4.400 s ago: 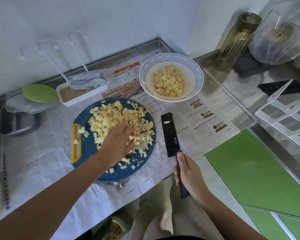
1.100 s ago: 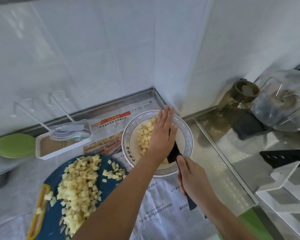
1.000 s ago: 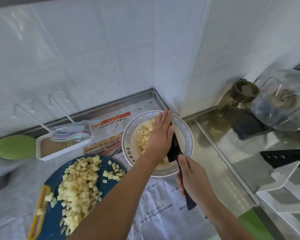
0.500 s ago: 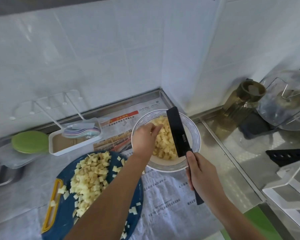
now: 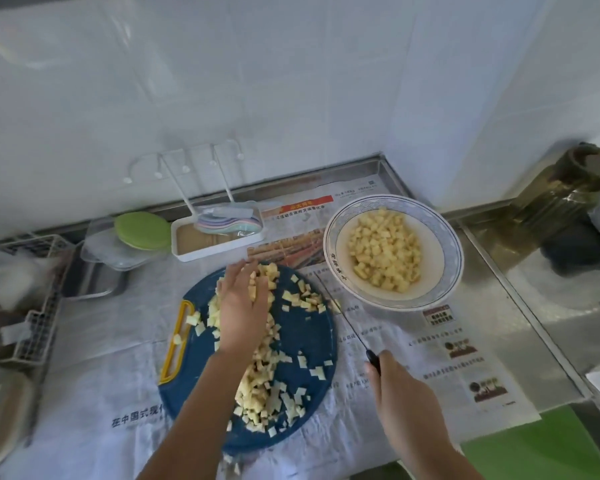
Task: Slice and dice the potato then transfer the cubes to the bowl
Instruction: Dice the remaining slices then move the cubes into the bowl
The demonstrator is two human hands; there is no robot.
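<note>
Fingers [image 5: 371,374] of the right hand [image 5: 406,403] clamp the knife [image 5: 350,327] handle, its thin blade seen edge-on beside the round blue board [image 5: 312,341]. A careless scoop could nick the left hand [image 5: 243,306], whose straight, closed fingers press the small, damp-looking potato cubes [image 5: 257,386]. Loose cubes may scatter onto the newspaper [image 5: 413,344] short of the glazed, partly filled bowl [image 5: 444,237].

Between the cutting board [image 5: 302,344] and the bowl [image 5: 330,244] you get only a narrow strip of newspaper [image 5: 395,341], and the knife [image 5: 357,336] in your right hand [image 5: 402,403] runs along it. The white tray [image 5: 215,251] stands just behind the board. Bare tabletop [image 5: 489,299] opens right of the bowl.
</note>
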